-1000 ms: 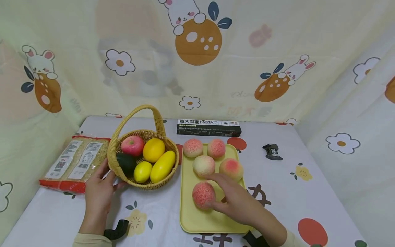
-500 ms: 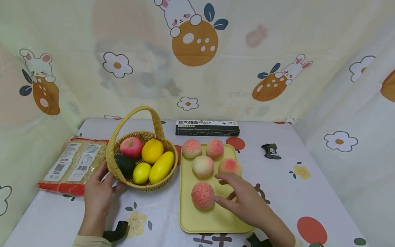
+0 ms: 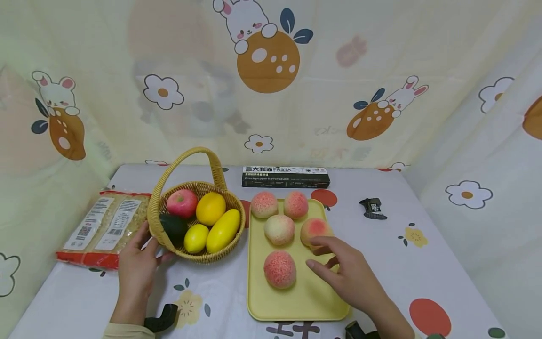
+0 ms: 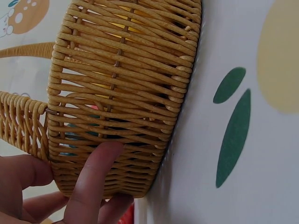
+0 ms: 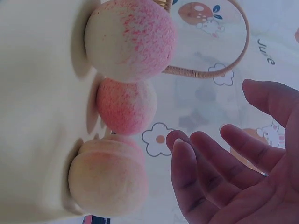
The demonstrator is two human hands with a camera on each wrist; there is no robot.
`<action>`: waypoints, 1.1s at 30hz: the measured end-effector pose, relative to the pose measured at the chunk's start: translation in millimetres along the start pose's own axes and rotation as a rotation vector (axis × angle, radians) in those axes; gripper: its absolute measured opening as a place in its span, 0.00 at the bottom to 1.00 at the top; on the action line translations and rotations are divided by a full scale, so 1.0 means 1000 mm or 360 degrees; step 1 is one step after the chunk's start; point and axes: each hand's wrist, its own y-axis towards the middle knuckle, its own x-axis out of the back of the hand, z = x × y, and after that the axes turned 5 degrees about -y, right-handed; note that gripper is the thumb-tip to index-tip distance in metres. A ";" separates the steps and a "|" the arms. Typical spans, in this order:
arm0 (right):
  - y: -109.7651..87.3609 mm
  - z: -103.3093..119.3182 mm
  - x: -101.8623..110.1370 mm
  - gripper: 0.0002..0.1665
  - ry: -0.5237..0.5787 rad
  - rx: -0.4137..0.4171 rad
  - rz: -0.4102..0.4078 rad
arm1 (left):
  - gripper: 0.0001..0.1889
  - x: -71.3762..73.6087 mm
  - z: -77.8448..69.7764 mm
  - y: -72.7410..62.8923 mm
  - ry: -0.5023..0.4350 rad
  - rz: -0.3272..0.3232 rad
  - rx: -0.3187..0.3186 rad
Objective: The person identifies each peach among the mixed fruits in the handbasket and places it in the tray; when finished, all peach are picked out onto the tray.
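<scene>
My left hand (image 3: 137, 263) grips the lower left side of a wicker basket (image 3: 211, 256); in the left wrist view the thumb (image 4: 98, 172) lies against its woven wall. The basket holds a red apple (image 3: 182, 203), a dark green avocado-like fruit (image 3: 172, 228) and several yellow fruits. To its right, a yellow tray (image 3: 296, 306) carries several peaches. One speckled peach (image 3: 280, 269) lies nearest the tray's front. My right hand (image 3: 345, 270) hovers over the tray's right side with loosely bent fingers, nothing in them, close to an orange-pink peach (image 3: 315, 230); in the right wrist view its palm faces the peaches.
A clear bag of grain (image 3: 106, 226) with red edges lies left of the basket. Behind the tray sits a black pasta box (image 3: 285, 178). A small black packet (image 3: 372, 208) lies at the right. Printed curtains (image 3: 190, 132) border the table at the back and sides.
My right hand has drawn away from the front speckled peach, moving to the right with its fingers parted. The left hand stays at the basket.
</scene>
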 end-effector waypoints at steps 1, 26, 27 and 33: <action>0.000 -0.001 0.000 0.22 -0.0001 -0.0001 -0.0009 | 0.33 0.000 0.000 0.000 -0.0003 -0.0005 -0.0006; 0.001 -0.007 0.001 0.21 0.0034 -0.0045 -0.0068 | 0.25 0.009 -0.025 -0.008 -0.0046 -0.0205 0.0017; 0.001 -0.007 0.002 0.21 0.0027 -0.0033 -0.0078 | 0.25 0.010 -0.028 -0.010 -0.0041 -0.0234 0.0006; 0.001 -0.004 0.003 0.17 -0.0054 0.0044 -0.0217 | 0.24 0.013 -0.048 -0.042 0.0232 -0.0589 -0.0346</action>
